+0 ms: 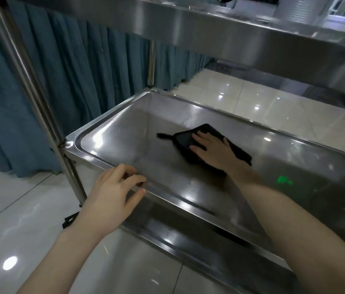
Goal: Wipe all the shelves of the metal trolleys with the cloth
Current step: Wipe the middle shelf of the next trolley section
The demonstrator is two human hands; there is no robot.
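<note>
Right grip flat on black cloth, steel shelf; left grip clasps its rim; glossy tile floor, teal curtain.

The right hand lies flat on the black cloth and covers its middle, so only its edges and a loop show. The upper shelf runs off the top and right edges, and the right end of the lower shelf is cut off too. A black part near the foot of the post is half hidden by the wrist of the left hand. A green glint is too blurred to identify.
</note>
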